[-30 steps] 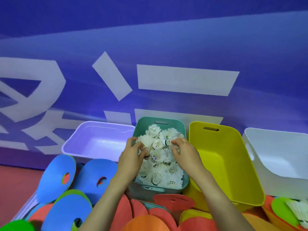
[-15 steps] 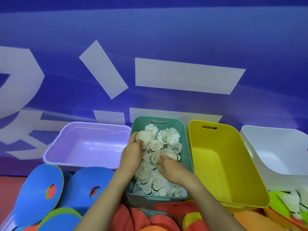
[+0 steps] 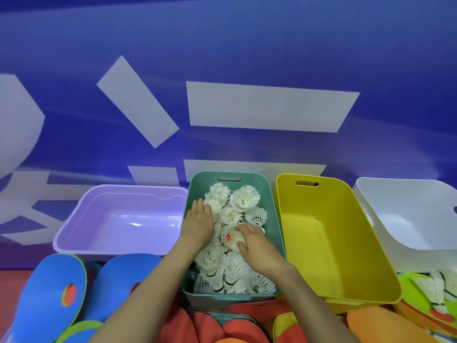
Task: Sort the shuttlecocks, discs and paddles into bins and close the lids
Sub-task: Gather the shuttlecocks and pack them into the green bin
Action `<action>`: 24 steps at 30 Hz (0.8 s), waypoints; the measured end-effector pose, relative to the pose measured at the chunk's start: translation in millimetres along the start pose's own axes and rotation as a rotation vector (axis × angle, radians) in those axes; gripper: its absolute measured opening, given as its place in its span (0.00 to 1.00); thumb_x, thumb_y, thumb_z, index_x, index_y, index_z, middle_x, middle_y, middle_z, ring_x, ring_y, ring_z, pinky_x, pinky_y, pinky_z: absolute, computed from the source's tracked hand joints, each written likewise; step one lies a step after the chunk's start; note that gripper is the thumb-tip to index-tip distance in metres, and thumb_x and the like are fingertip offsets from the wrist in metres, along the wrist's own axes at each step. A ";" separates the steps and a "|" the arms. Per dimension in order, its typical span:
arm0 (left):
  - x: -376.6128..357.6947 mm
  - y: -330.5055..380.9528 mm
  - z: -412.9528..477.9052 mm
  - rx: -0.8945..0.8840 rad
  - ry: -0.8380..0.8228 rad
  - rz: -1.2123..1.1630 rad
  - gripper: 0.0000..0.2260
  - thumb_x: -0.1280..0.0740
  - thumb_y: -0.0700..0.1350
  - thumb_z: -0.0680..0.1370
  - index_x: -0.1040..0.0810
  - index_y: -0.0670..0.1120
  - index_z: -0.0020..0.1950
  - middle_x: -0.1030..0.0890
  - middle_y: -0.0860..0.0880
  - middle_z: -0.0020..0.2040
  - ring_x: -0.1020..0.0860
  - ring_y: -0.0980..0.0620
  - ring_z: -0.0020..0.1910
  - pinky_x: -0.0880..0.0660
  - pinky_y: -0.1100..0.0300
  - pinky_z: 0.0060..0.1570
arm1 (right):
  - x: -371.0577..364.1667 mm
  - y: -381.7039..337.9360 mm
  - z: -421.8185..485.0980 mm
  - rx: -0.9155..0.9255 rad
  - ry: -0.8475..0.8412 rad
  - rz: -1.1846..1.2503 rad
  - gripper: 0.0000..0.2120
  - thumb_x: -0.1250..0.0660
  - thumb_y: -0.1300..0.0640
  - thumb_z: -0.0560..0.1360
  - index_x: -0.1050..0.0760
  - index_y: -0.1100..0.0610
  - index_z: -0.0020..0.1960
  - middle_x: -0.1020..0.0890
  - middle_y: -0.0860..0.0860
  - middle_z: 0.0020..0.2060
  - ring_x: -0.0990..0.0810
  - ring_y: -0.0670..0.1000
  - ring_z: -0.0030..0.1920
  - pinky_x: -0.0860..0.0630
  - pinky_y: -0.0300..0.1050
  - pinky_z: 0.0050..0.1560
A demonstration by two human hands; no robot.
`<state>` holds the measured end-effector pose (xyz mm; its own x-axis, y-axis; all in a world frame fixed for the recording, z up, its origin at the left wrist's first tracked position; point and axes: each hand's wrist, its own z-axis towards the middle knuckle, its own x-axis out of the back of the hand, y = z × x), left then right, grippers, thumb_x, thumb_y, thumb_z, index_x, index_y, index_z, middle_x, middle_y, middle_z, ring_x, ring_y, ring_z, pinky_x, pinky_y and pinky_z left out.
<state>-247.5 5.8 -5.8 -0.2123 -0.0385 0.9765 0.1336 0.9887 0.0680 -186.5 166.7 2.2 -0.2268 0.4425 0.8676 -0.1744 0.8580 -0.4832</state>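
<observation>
Your left hand [image 3: 199,225] lies flat on the shuttlecocks [image 3: 244,201] heaped in the teal bin [image 3: 272,194], its grip spread and its fingers straight along the bin's left wall. Your right hand [image 3: 257,246] rests on the same heap, nearer to you, its grip curled round a red-marked shuttlecock [image 3: 230,238]. The teal bin stands on the floor [image 3: 14,280] between the purple bin [image 3: 118,219] and the yellow bin [image 3: 329,231].

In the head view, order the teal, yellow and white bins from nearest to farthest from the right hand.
1. Teal bin: the right hand is inside it.
2. Yellow bin: next on the right.
3. White bin: far right.
</observation>
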 end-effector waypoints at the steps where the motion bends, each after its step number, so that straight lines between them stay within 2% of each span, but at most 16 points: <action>1: 1.5 1.2 -0.4 0.006 -0.015 -0.011 0.23 0.51 0.38 0.80 0.52 0.37 0.74 0.54 0.36 0.76 0.54 0.40 0.76 0.47 0.52 0.74 | 0.0 -0.1 0.8 0.010 0.040 -0.033 0.19 0.44 0.59 0.80 0.37 0.55 0.71 0.34 0.50 0.69 0.38 0.49 0.69 0.42 0.41 0.69; 3: 2.5 1.7 -0.7 -0.014 -0.002 -0.021 0.26 0.51 0.39 0.80 0.59 0.39 0.76 0.58 0.36 0.76 0.58 0.39 0.76 0.49 0.50 0.74 | 0.5 1.3 2.9 0.028 0.091 -0.103 0.21 0.45 0.59 0.80 0.40 0.55 0.73 0.37 0.50 0.71 0.42 0.49 0.72 0.45 0.41 0.71; 5: 0.4 2.3 -1.8 -0.082 0.045 0.002 0.29 0.50 0.38 0.80 0.62 0.43 0.76 0.63 0.40 0.76 0.62 0.41 0.76 0.53 0.49 0.75 | 2.4 3.2 3.6 0.029 0.063 -0.162 0.23 0.45 0.59 0.80 0.42 0.54 0.74 0.40 0.50 0.73 0.46 0.50 0.74 0.47 0.44 0.73; 7: -2.9 3.1 -2.2 -0.131 0.017 -0.001 0.29 0.51 0.37 0.79 0.61 0.43 0.77 0.64 0.42 0.77 0.62 0.44 0.76 0.54 0.50 0.75 | 2.5 5.4 4.2 0.013 -0.026 -0.201 0.25 0.44 0.58 0.80 0.46 0.54 0.75 0.45 0.50 0.75 0.49 0.51 0.75 0.50 0.47 0.74; 10: -2.5 1.6 0.2 -0.109 -0.099 0.009 0.26 0.53 0.38 0.80 0.57 0.40 0.77 0.58 0.41 0.77 0.60 0.44 0.76 0.54 0.52 0.75 | -2.7 7.8 8.2 -0.031 -0.168 -0.214 0.28 0.45 0.57 0.81 0.53 0.53 0.77 0.51 0.51 0.77 0.53 0.51 0.76 0.51 0.51 0.75; 12: 0.7 1.5 1.9 -0.105 -0.144 0.043 0.25 0.52 0.38 0.80 0.55 0.39 0.77 0.56 0.40 0.77 0.59 0.43 0.76 0.53 0.52 0.75 | -6.4 9.7 13.6 -0.056 -0.201 -0.199 0.30 0.45 0.57 0.81 0.56 0.54 0.77 0.53 0.51 0.77 0.54 0.50 0.76 0.51 0.52 0.75; 15: 2.2 3.2 1.7 -0.117 -0.172 0.104 0.25 0.51 0.38 0.80 0.53 0.41 0.77 0.53 0.39 0.77 0.59 0.41 0.76 0.53 0.51 0.75 | -6.4 9.3 20.2 -0.080 -0.176 -0.151 0.29 0.44 0.57 0.81 0.53 0.56 0.77 0.50 0.52 0.77 0.48 0.52 0.76 0.46 0.52 0.74; 19: -3.0 0.7 -5.4 -0.095 -0.241 0.149 0.21 0.49 0.37 0.78 0.37 0.41 0.71 0.33 0.41 0.70 0.56 0.40 0.76 0.46 0.49 0.73 | -7.0 10.3 30.1 -0.138 -0.108 -0.106 0.20 0.44 0.63 0.79 0.40 0.58 0.70 0.34 0.54 0.69 0.32 0.55 0.66 0.32 0.50 0.64; 21: -4.4 -0.9 -11.1 -0.069 -0.272 0.144 0.19 0.49 0.38 0.78 0.34 0.41 0.69 0.32 0.43 0.70 0.57 0.41 0.76 0.43 0.49 0.72 | -8.5 10.2 34.9 -0.150 -0.105 -0.084 0.20 0.43 0.65 0.78 0.38 0.58 0.69 0.33 0.53 0.67 0.30 0.56 0.64 0.30 0.50 0.61; 24: -0.3 1.9 -14.5 -0.044 -0.290 0.148 0.18 0.48 0.38 0.79 0.33 0.40 0.69 0.37 0.43 0.73 0.59 0.42 0.76 0.42 0.49 0.70 | -7.5 8.5 36.8 -0.160 -0.092 -0.054 0.21 0.43 0.65 0.78 0.39 0.59 0.70 0.33 0.54 0.68 0.31 0.56 0.65 0.30 0.50 0.62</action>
<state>-233.2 5.6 -3.0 -0.4531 0.1540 0.8781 0.2236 0.9731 -0.0553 -221.6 161.1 -12.8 -0.3096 0.3750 0.8738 -0.0356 0.9138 -0.4047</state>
